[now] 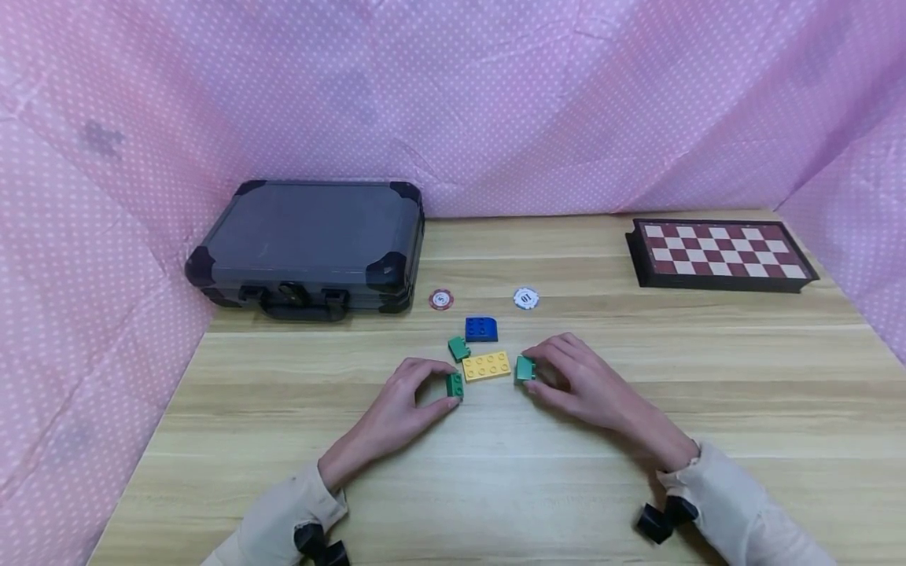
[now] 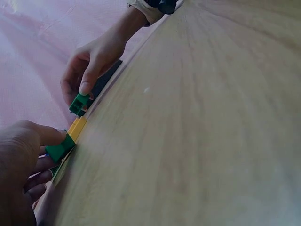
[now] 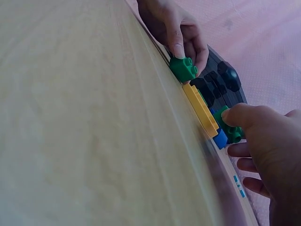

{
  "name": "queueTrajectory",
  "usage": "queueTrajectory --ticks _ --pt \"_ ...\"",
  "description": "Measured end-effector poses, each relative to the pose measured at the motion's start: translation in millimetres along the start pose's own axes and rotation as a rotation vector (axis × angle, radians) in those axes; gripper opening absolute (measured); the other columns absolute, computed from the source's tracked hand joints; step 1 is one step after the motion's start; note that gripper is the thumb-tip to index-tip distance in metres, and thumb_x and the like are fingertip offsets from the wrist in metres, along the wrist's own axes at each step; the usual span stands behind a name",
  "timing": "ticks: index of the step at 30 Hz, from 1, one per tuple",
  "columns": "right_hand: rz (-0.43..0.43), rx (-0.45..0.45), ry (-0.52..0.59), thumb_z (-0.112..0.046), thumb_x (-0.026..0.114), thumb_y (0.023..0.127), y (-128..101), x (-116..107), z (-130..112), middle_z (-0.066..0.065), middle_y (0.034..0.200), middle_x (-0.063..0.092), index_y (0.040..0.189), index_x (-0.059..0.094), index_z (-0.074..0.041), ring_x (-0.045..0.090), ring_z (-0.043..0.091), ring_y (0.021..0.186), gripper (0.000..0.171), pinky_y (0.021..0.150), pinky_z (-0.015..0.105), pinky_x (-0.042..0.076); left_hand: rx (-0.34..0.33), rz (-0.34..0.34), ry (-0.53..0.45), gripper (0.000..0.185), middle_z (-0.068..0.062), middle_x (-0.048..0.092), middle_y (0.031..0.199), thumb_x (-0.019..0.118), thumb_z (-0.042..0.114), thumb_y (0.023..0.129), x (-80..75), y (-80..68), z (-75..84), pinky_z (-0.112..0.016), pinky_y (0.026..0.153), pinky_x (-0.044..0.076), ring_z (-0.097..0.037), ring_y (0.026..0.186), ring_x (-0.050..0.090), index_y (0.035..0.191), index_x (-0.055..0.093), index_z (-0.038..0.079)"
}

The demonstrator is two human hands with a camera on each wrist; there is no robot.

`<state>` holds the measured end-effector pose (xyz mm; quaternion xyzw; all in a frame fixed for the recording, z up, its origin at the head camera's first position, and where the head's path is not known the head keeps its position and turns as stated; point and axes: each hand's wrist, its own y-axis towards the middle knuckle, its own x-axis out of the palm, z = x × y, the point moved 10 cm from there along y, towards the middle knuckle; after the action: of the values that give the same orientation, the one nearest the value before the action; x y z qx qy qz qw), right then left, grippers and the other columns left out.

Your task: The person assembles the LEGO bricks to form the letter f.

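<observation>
A flat yellow brick [image 1: 486, 365] lies on the wooden table [image 1: 495, 479], with a blue brick [image 1: 480, 328] and a loose green brick [image 1: 458, 348] just behind it. My left hand [image 1: 414, 397] pinches a small green brick [image 1: 454, 384] at the yellow brick's left end; the same green brick [image 2: 60, 149] shows between thumb and finger in the left wrist view. My right hand [image 1: 576, 377] pinches another green brick [image 1: 524, 368] at the yellow brick's right end. In the right wrist view that green brick [image 3: 227, 128] sits under my thumb beside the yellow brick [image 3: 201, 108].
A dark hard case [image 1: 311, 245] lies at the back left. A folded chessboard [image 1: 718, 251] sits at the back right. A red chip [image 1: 440, 299] and a white chip [image 1: 526, 298] lie behind the bricks. Pink dotted cloth [image 1: 453, 102] walls three sides.
</observation>
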<state>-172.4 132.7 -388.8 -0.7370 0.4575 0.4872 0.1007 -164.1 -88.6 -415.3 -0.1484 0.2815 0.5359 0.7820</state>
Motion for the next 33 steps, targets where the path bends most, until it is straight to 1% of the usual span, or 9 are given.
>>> queueTrajectory --ticks 5,10,19,27,33 --pt "0.002 -0.018 0.005 -0.028 0.08 0.092 2 -1 -3 0.0 0.124 0.064 0.131 0.066 -0.013 0.056 0.018 0.115 0.043 0.095 0.046 0.052 0.008 -0.01 -0.002 0.034 0.008 0.063 0.125 0.08 0.022 0.093 2.0 0.4 1.6 -0.046 0.106 0.044 -0.015 0.123 0.051 0.126 0.069 0.023" --pt "0.004 -0.042 0.013 -0.028 0.08 0.092 3 -1 -7 0.0 0.123 0.064 0.13 0.066 -0.012 0.057 0.017 0.114 0.044 0.093 0.044 0.053 0.03 0.0 -0.002 0.035 0.009 0.064 0.123 0.081 0.021 0.092 1.7 0.3 3.3 -0.047 0.104 0.045 -0.015 0.121 0.05 0.125 0.07 0.023" --pt "0.005 -0.074 0.03 -0.026 0.08 0.091 6 1 -15 -0.001 0.123 0.064 0.13 0.066 -0.013 0.057 0.016 0.114 0.044 0.092 0.042 0.053 0.016 -0.023 0.01 0.037 0.008 0.063 0.125 0.08 0.024 0.093 5.7 -0.2 3.2 -0.046 0.103 0.046 -0.014 0.121 0.051 0.128 0.069 0.021" --pt "-0.03 -0.069 0.038 -0.03 0.08 0.092 11 7 -21 0.0 0.124 0.065 0.13 0.067 -0.011 0.056 0.017 0.116 0.044 0.096 0.044 0.052 0.015 -0.033 0.021 0.036 0.008 0.063 0.125 0.08 0.026 0.093 7.3 1.2 3.2 -0.046 0.103 0.045 -0.015 0.122 0.05 0.127 0.07 0.022" --pt "-0.027 -0.112 0.033 -0.029 0.08 0.091 15 10 -29 0.001 0.124 0.066 0.129 0.067 -0.01 0.057 0.018 0.117 0.044 0.097 0.043 0.052 0.04 -0.03 0.036 0.034 0.006 0.064 0.125 0.079 0.028 0.094 6.6 2.1 3.9 -0.046 0.103 0.045 -0.015 0.122 0.05 0.126 0.071 0.023"
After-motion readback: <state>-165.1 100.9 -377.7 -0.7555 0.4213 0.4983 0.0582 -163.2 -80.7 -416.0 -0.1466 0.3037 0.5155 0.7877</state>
